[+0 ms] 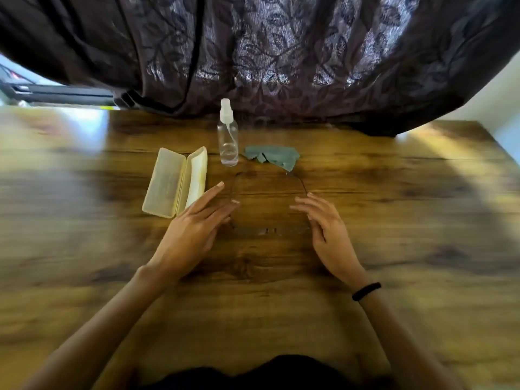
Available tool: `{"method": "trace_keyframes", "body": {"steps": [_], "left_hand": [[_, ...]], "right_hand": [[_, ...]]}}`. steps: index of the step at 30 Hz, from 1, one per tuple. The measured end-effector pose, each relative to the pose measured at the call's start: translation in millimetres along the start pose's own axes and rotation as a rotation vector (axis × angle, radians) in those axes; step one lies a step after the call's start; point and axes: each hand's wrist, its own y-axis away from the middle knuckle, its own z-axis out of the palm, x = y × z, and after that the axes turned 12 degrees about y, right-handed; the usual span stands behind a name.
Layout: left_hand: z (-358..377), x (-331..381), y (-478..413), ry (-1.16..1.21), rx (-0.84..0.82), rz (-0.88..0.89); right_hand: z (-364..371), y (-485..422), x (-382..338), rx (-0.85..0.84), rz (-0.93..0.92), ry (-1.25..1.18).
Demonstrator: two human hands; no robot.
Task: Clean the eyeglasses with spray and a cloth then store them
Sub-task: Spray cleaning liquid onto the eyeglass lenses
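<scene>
head view: the left hand [194, 223] hangs low over the wooden table [408, 220] at 9 o'clock from the eyeglasses [301, 183]. its fingers [213, 191] are straight and a little apart, pointing toward 1 o'clock, and they grip nothing. the right hand [327, 230] sits at 3 o'clock from the glasses. its fingers are also straight and slightly spread, pointing toward 11 o'clock, and the palm faces inward. motion blur hides whether either hand's fingertips touch the frame.

the eyeglasses lie on the table between the two hands. they have a thin dark wire frame, faint against the wood. the front is toward the person and the temples run away toward 12 o'clock. the right temple tip lies just beside the cloth [274, 156].

the cloth, grey-green and crumpled, lies at 1 o'clock from the glasses. a clear spray bottle [228, 142] with a white pump top stands upright at 11 o'clock, just left of the cloth. a pale yellow glasses case [166, 185] lies open at 10 o'clock, and its near corner is close to the left hand's fingers. any print on the bottle or case is too blurred to tell.

a black band [366, 291] circles the right wrist. a dark curtain [281, 52] with a leaf pattern hangs behind the table at 12 o'clock.
</scene>
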Motion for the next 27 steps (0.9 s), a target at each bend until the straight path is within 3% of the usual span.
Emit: {"method": "trace_keyframes", "body": {"steps": [14,20,27], "left_hand": [[-1,-6,-7,-0.097,0.001,0.173],[-16,-4,-28,0.176,0.12,0.145],[-40,14,-53,0.551,0.403,0.087]], "right_hand": [[-4,-4,12,0.033,0.023,-0.076],[-16,-18,-4,0.186,0.057,-0.341],[-30,-41,-25,0.338,0.019,-0.513]]}}
